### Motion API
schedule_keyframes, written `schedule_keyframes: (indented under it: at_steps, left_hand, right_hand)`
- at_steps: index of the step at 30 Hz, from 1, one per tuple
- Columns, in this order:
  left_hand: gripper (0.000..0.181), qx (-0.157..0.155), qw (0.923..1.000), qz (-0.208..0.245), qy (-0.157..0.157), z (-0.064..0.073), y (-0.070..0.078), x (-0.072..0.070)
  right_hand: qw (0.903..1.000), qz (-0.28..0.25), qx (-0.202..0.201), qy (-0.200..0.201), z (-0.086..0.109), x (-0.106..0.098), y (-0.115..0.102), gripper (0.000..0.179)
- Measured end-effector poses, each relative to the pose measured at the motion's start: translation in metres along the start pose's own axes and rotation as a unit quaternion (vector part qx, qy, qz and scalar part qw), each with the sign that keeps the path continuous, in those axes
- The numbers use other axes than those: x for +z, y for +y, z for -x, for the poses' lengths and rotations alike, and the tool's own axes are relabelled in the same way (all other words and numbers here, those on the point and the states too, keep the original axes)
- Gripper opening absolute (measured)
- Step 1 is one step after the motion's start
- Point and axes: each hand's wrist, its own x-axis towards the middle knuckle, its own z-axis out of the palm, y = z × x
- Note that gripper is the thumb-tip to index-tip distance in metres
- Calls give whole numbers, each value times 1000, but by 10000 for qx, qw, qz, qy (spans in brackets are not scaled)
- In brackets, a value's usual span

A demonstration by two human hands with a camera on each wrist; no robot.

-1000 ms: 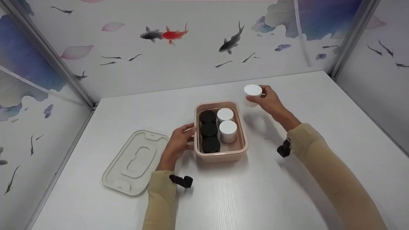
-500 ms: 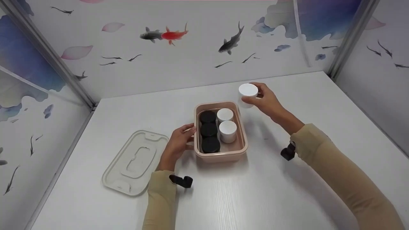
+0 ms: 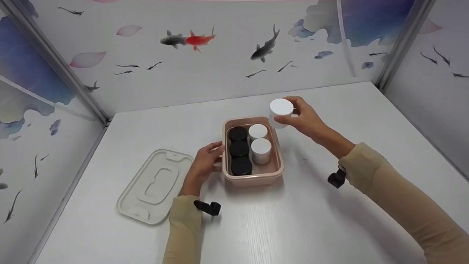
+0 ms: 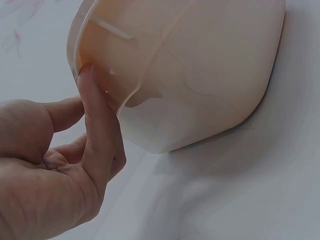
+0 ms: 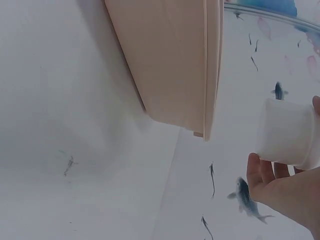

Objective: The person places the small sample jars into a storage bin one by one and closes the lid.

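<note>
In the head view, my right hand (image 3: 307, 118) holds a white jar (image 3: 281, 107) between thumb and fingers, raised beside the far right corner of a pink plastic box (image 3: 254, 178). The right wrist view shows the same jar (image 5: 286, 131) with fingers under its side. Two white-lidded jars (image 3: 261, 149) stand in the box's right row, with bare floor in front of them. Three black-lidded jars (image 3: 240, 149) fill the left row. My left hand (image 3: 200, 165) touches the box's left side; in the left wrist view, a fingertip rests on the outer wall (image 4: 200, 60) near the rim.
A translucent rectangular lid (image 3: 154, 187) lies flat on the white table (image 3: 253, 227), left of the box and near the left forearm. Printed panels (image 3: 220, 73) with fish close off the back and both sides of the table.
The right hand has carried the white jar leftward and slightly nearer, from out beyond the box to its far right corner. The left hand, box and lid have stayed put.
</note>
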Motion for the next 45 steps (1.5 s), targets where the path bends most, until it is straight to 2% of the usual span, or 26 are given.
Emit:
schedule_keyframes:
  at_steps: [6,11,21,27,33,38,45]
  left_hand:
    - [44,-20,10000,-16,18,2,0,-1]
    - [45,-56,10000,-71,4,1,2,-1]
    - [45,-63,9999,-122,-16,1,2,0]
    - [45,-46,9999,-106,5,1,2,0]
    - [45,-3,10000,-55,9,2,2,0]
    - [45,-108,9999,-26,-1,2,1,0]
    - [45,-89,9997,-209,77,3,4,2]
  right_hand:
    - [9995,82,-74,-287,9,10,-7,72]
    - [9977,110,-299,-604,13,17,-7,71]
    - [9888,565,-606,-1240,24,27,-9,64]
    - [9796,854,-573,-1726,29,33,-9,62]
    - [9715,1166,-425,-2019,32,39,-10,59]
    - [9587,1709,-659,-2175,30,44,-9,61]
    - [9261,2723,-958,-2431,27,52,-7,65]
